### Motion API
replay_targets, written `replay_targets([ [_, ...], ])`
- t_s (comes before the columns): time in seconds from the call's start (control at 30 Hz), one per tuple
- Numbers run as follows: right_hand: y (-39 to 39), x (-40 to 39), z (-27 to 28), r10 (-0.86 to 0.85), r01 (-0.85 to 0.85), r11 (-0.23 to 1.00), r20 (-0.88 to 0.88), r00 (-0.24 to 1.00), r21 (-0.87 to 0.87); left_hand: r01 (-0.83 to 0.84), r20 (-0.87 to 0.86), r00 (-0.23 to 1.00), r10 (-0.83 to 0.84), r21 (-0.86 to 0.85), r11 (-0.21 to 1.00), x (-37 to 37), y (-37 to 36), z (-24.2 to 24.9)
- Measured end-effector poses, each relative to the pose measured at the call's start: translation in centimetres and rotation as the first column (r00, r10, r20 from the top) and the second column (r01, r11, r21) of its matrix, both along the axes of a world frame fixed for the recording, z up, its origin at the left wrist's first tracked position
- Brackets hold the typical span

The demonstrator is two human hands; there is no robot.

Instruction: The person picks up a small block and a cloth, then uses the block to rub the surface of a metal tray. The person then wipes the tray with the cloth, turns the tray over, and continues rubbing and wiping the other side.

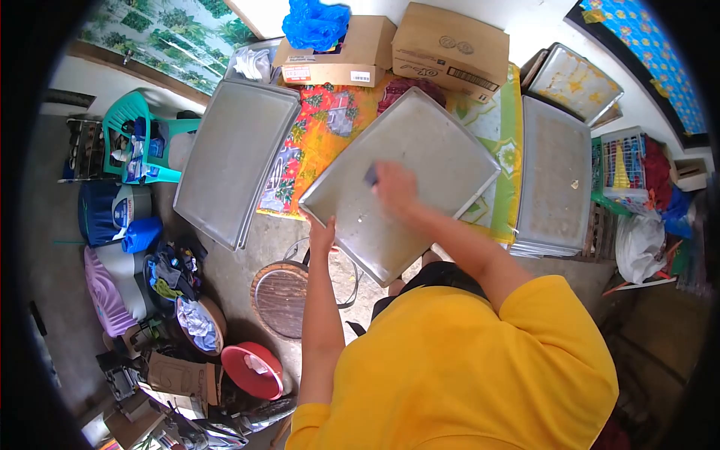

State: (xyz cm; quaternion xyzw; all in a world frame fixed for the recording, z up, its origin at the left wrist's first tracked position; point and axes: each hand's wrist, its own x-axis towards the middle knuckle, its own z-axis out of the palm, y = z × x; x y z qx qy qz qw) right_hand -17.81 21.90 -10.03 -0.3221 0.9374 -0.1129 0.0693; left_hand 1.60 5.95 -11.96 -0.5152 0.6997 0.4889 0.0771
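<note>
A metal tray (435,150) with a raised rim lies turned at an angle, partly over the table's edge. My left hand (322,234) grips its near left rim. Over the tray's surface, my right hand (395,187) is blurred by motion, closed on a small dark block (370,175) that seems to touch the metal. Small pale specks show on the tray near its lower left side.
Stacked trays stand at the left (236,150) and right (555,172). Cardboard boxes (450,49) sit on the patterned tablecloth (319,142) behind. A round wooden stool (280,301), a red basin (252,370) and a green chair (161,135) are to the left.
</note>
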Motion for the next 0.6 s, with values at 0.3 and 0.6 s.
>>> replay_targets([
  [0.3,0.2,3.1,-1.2,-0.006,0.013,0.991,0.051,0.999,-0.133,0.006,0.032,0.999,-0.007,0.041,0.999,-0.3,0.2,0.7],
  [0.6,6.5,-5.4,2.3,-0.388,0.374,0.915,-0.071,0.919,-0.153,0.01,-0.009,1.0,-0.01,0.073,0.997,0.0,-0.3,0.3],
])
